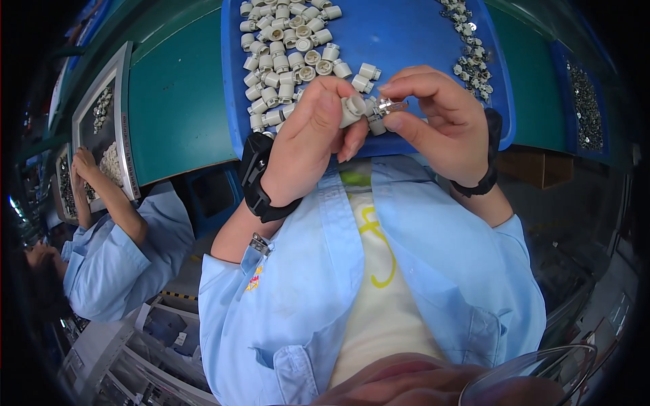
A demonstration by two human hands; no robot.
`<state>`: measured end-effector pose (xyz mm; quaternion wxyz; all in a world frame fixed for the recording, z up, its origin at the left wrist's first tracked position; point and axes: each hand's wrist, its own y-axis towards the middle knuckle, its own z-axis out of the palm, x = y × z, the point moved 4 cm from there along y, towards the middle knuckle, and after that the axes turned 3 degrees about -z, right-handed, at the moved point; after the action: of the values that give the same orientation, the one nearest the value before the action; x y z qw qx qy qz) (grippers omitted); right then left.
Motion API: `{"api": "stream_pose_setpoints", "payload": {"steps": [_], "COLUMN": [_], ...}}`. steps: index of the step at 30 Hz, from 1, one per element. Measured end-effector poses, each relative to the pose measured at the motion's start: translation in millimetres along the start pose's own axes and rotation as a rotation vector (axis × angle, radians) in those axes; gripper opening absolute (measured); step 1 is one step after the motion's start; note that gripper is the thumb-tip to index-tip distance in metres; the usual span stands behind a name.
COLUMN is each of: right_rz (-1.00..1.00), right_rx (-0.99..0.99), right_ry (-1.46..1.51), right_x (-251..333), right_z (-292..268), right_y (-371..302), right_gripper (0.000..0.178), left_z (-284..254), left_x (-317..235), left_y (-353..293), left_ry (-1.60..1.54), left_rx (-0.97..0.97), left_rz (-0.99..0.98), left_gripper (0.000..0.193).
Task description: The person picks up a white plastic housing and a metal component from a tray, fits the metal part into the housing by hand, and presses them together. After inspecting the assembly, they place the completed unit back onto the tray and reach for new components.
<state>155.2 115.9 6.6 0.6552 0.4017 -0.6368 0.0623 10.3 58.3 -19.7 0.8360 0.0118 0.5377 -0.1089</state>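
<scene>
My left hand [308, 139] is closed round a white cylindrical lamp socket shell [351, 111], its end facing my right hand. Thumb and fingertips of my right hand [447, 118] pinch a small shiny metal insert [391, 105] close beside the shell; whether the two touch I cannot tell. Both hands are above the near part of a blue tray [399, 34]. Many more white socket shells [277, 64] lie heaped along the tray's left side, a few of them right behind my hands. Small metal-and-white inserts [474, 68] form a strip along its right side.
The tray rests on a green tabletop [176, 88]. To the right stands a blue bin holding small metal pieces [586, 108], with a brown cardboard box [542, 167] below the table edge. At left, a co-worker's hands [82, 166] work over a framed tray [126, 135].
</scene>
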Motion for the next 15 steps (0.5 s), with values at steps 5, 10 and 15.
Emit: {"api": "stream_pose_setpoints", "payload": {"steps": [5,10,15], "right_rz": [-0.109,-0.235,-0.248], "right_rx": [0.075,0.107,0.078], "right_ry": [-0.093,-0.286,-0.325], "right_x": [5.6,12.6,9.1], "right_z": [3.1,10.5,4.3], "right_y": [6.2,5.1,5.1], "right_gripper": [0.024,0.025,0.024], "left_z": [-2.5,0.0,6.2], "left_x": [-0.5,-2.8,-0.6], "left_y": [-0.9,-4.1,-5.5], "left_ry": [0.061,0.143,0.076], "left_rx": [-0.021,-0.076,-0.063], "left_rz": [-0.102,-0.134,-0.113], "left_gripper": [0.04,0.039,0.036]}}
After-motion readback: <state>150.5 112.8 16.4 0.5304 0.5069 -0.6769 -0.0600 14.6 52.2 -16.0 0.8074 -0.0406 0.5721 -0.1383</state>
